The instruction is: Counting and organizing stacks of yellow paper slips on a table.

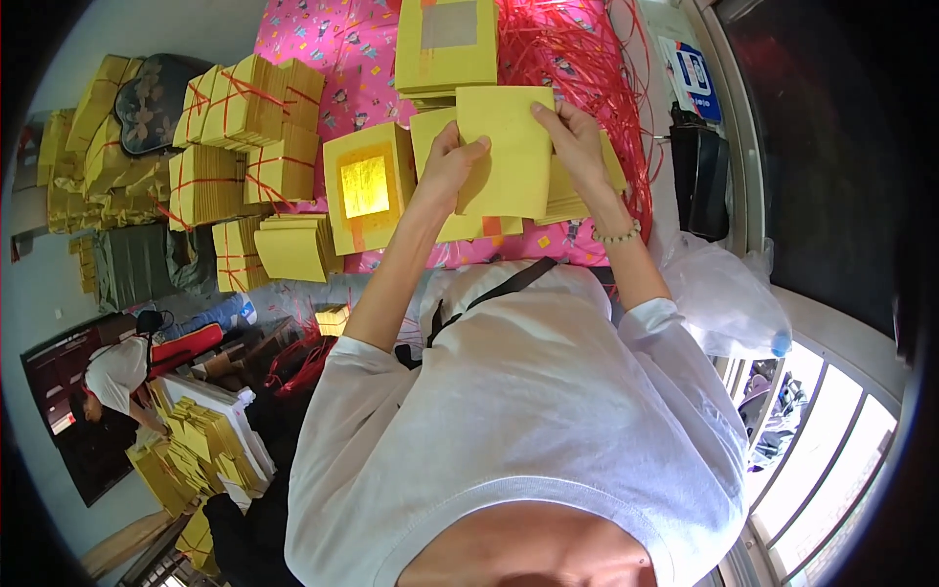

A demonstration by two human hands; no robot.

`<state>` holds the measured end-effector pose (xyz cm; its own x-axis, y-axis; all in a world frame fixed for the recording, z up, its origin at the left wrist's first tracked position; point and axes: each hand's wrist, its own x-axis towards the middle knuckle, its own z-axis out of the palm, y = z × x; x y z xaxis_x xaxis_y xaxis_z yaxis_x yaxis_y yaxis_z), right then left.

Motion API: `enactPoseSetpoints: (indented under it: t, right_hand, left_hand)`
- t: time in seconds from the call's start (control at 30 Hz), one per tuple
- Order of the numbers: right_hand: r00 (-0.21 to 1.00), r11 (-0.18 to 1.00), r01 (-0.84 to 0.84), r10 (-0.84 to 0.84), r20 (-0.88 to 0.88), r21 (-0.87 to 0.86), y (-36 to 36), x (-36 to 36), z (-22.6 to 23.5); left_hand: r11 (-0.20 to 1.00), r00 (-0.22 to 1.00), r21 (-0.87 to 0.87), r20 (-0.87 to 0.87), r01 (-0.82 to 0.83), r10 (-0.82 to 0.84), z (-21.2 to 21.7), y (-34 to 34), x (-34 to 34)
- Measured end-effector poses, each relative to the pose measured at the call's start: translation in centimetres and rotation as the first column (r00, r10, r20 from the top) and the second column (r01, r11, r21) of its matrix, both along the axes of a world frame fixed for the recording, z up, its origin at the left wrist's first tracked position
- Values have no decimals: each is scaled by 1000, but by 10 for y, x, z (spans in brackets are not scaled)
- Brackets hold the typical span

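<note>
A sheet or thin stack of yellow paper (506, 157) is held up in front of me between both hands. My left hand (453, 164) grips its left edge, thumb on top. At its upper right edge my right hand (574, 142) pinches it, a beaded bracelet on that wrist. Beneath lie more yellow paper stacks (585, 199), partly hidden. Left of my left hand stands a stack topped with a gold foil square (366, 186). Beyond the hands is a yellow stack bearing a silvery square (448, 24). The pink patterned tablecloth (357, 49) lies under them.
Loose red plastic strips (577, 54) sprawl over the far right. Yellow bundles tied with red strips (245, 103) are piled at left. A clear plastic bag (724, 298) hangs at right, beside a window frame. Another person (122, 377) bends over yellow paper piles (201, 445) at lower left.
</note>
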<state>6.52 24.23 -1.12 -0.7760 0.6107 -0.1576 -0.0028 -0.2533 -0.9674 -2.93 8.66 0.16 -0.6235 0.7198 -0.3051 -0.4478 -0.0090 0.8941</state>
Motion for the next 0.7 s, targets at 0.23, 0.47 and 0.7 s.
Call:
enactPoseSetpoints:
  t: [0.23,0.47,0.7]
  right_hand:
    - [998,999,-32,34,52,-29,7,7,4]
    - [976,984,-177,180,124,-32,-7,27,8]
    - [962,987,-156,159,222,-30,-11,39,12]
  left_hand:
    - [999,1000,-44,-21,13,-14,-6,-7,7]
    - [998,996,-56,-82,30,-34,-5,-7,11]
    - [997,996,-71,-89,22,-28,-9,-5,12]
